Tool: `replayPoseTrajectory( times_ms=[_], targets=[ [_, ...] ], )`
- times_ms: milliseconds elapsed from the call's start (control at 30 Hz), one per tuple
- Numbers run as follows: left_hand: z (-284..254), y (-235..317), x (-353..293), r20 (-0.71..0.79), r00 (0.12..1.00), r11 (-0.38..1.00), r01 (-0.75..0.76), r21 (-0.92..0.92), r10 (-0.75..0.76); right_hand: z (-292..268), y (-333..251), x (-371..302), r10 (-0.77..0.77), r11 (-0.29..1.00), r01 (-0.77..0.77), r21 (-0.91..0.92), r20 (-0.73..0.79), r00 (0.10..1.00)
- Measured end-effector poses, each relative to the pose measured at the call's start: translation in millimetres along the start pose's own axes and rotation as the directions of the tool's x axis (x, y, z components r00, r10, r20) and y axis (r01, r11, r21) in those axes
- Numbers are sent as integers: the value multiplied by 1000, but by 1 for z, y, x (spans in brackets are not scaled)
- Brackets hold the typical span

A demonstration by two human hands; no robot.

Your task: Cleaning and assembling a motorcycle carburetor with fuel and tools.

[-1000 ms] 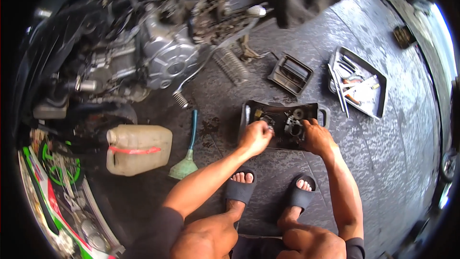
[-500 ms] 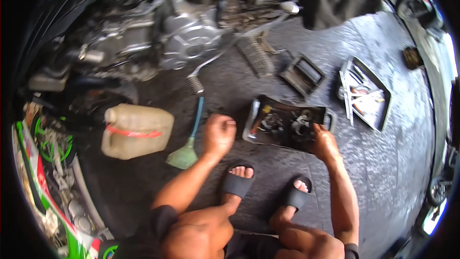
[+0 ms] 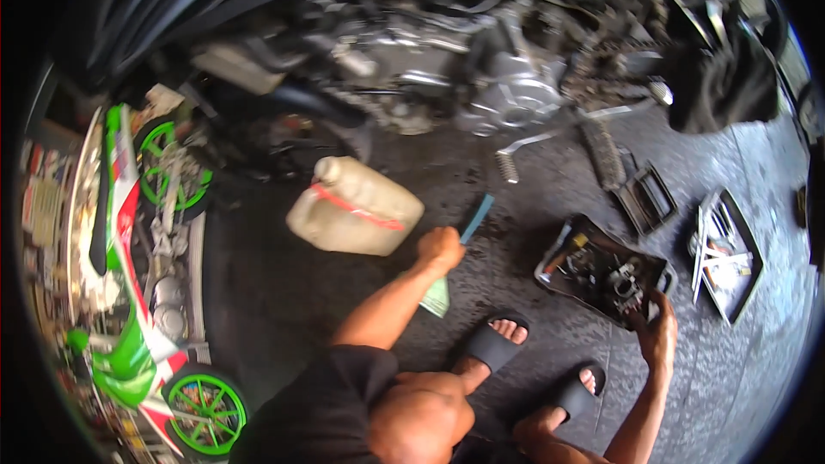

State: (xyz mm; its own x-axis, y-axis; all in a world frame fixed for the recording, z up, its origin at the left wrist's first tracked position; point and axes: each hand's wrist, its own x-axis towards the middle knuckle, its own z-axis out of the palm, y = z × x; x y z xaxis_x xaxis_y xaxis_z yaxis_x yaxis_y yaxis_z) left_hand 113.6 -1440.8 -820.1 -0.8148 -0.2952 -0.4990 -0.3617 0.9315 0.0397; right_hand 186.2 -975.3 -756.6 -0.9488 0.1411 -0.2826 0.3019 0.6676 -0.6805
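Note:
My left hand (image 3: 442, 247) is closed around the neck of a pale green funnel (image 3: 436, 298). The funnel's blue tube (image 3: 478, 218) sticks out past my fingers toward the engine. To the left of that hand a cloudy plastic jug (image 3: 359, 210) with a red strip lies on its side. My right hand (image 3: 658, 333) grips the near right rim of a black tray (image 3: 593, 296). In the tray are dark, greasy metal parts (image 3: 626, 283) and a tool with an orange-brown handle (image 3: 563, 253). My right fingertips are partly hidden at the rim.
A motorcycle engine (image 3: 511, 99) with a foot lever (image 3: 507, 167) spans the far side. Right of the tray are a rectangular dark frame (image 3: 646, 199) and a tool tray (image 3: 756, 265). A green-wheeled motorcycle (image 3: 137, 292) stands left. My sandalled feet (image 3: 494, 345) are near the tray.
My left hand has come down onto the funnel and closed on it. My right hand stays at the tray's rim. The whole view has swung left, showing more of the green-wheeled motorcycle.

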Motion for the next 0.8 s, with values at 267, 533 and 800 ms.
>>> replayPoseTrajectory(
  times_ms=[267,533,800],
  targets=[
    [9,-10,-25,76,992,993,-98,-62,103,-12,3,-30,-67,996,73,55,-97,993],
    [11,-1,-40,33,985,972,-164,-170,172,-29,-11,-61,-143,988,147,44,-90,986],
    [-124,-103,-181,-649,724,965,-257,57,232,-41,-17,-71,40,967,-29,252,-36,999]
  ],
)
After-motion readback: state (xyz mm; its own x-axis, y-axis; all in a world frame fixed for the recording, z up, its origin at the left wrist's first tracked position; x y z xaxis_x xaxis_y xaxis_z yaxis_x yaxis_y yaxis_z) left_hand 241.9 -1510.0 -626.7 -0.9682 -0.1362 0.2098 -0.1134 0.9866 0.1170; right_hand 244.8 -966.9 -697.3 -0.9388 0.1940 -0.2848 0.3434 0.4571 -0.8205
